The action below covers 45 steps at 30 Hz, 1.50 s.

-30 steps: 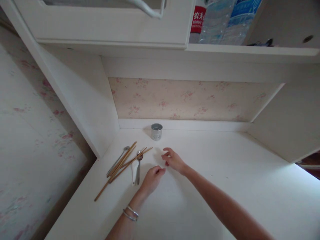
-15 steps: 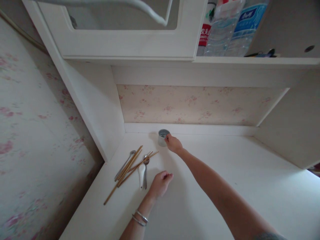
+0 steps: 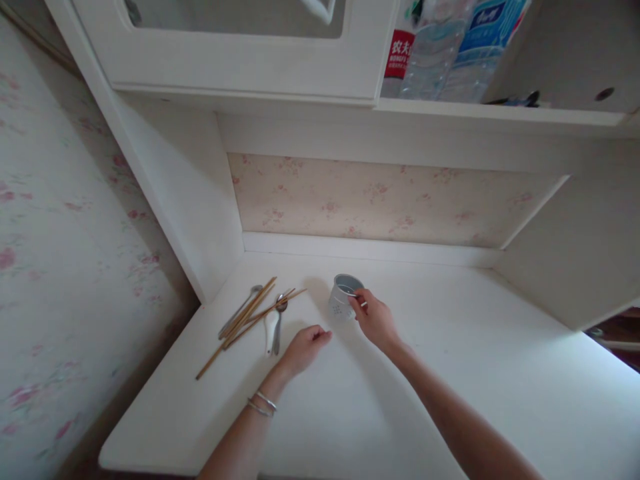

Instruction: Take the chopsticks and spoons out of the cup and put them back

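- The right hand [image 3: 376, 320] grips a small perforated metal cup [image 3: 343, 297] by its rim, fingers pinched over the edge; the cup tilts, its mouth facing up and to the right, above the white desk [image 3: 450, 373].
- The left hand [image 3: 303, 348] rests on the desk in a loose fist, holding nothing, two bangles [image 3: 261, 405] on its wrist.
- Just left of that hand lie wooden chopsticks [image 3: 247, 320], metal spoons [image 3: 279, 319] and a white spoon [image 3: 270, 330], heaped crosswise.
- On the shelf above stand water bottles [image 3: 450, 47].
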Tool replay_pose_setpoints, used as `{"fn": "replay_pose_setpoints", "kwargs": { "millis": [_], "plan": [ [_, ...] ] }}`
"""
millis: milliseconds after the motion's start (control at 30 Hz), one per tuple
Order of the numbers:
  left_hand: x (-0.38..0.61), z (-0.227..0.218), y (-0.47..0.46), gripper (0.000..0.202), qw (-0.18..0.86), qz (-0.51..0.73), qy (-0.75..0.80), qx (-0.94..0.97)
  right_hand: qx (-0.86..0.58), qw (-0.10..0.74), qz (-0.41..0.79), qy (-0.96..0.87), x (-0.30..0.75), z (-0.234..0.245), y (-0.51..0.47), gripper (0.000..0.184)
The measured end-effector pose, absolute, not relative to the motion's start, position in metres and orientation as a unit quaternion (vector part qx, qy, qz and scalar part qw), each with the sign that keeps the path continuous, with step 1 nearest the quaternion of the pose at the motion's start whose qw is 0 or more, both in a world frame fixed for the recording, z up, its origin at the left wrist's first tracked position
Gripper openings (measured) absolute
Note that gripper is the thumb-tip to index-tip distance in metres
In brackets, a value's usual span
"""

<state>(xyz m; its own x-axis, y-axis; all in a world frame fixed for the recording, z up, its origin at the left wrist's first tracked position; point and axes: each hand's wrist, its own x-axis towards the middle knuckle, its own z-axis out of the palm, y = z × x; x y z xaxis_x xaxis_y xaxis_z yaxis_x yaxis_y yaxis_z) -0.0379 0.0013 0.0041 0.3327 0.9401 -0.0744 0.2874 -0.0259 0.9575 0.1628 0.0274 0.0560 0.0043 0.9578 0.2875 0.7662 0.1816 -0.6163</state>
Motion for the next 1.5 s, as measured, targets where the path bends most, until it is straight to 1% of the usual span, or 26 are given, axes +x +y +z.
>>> {"fn": "replay_pose_setpoints", "kwargs": {
  "millis": [167, 433, 533, 600, 667, 733, 867, 967, 1033, 1200, 1367, 1500],
  "plan": [
    [-0.038, 0.011, -0.004, 0.037, 0.510, 0.318, 0.485, 0.635, -0.607, 0.368, 0.167, -0.684, 0.167, 0.034, -0.007, 0.028],
    [-0.036, 0.007, -0.024, 0.036, 0.458, 0.320, 0.502, 0.661, -0.573, 0.399, 0.182, -0.692, 0.163, 0.024, -0.027, 0.032],
    [-0.051, 0.014, -0.024, 0.033, 0.401, 0.301, 0.515, 0.696, -0.559, 0.429, 0.219, -0.675, 0.164, 0.013, -0.030, 0.040],
    [-0.068, 0.024, -0.014, 0.031, 0.335, 0.291, 0.551, 0.706, -0.556, 0.464, 0.248, -0.644, 0.165, 0.002, -0.031, 0.049],
    [-0.089, 0.036, 0.001, 0.029, 0.246, 0.281, 0.592, 0.715, -0.560, 0.497, 0.277, -0.602, 0.167, -0.008, -0.031, 0.057],
    [-0.111, 0.048, 0.019, 0.027, 0.182, 0.236, 0.614, 0.730, -0.563, 0.514, 0.306, -0.570, 0.170, -0.017, -0.029, 0.060],
    [-0.145, 0.054, 0.048, 0.026, 0.121, 0.112, 0.644, 0.747, -0.562, 0.524, 0.343, -0.540, 0.176, -0.023, -0.023, 0.055],
    [-0.159, 0.046, 0.057, 0.027, 0.122, 0.041, 0.666, 0.734, -0.568, 0.515, 0.345, -0.541, 0.177, -0.024, -0.021, 0.050],
    [-0.163, 0.040, 0.060, 0.026, 0.128, 0.016, 0.668, 0.733, -0.570, 0.504, 0.345, -0.550, 0.177, -0.024, -0.021, 0.048],
    [-0.164, 0.032, 0.061, 0.028, 0.125, 0.001, 0.652, 0.748, -0.569, 0.505, 0.342, -0.552, 0.177, -0.025, -0.019, 0.044],
    [-0.159, 0.032, 0.056, 0.034, 0.079, -0.001, 0.638, 0.766, -0.565, 0.502, 0.348, -0.555, 0.177, -0.028, -0.017, 0.044],
    [-0.154, 0.033, 0.051, 0.034, 0.051, 0.020, 0.641, 0.766, -0.564, 0.499, 0.344, -0.560, 0.177, -0.028, -0.017, 0.044]
  ]
}}
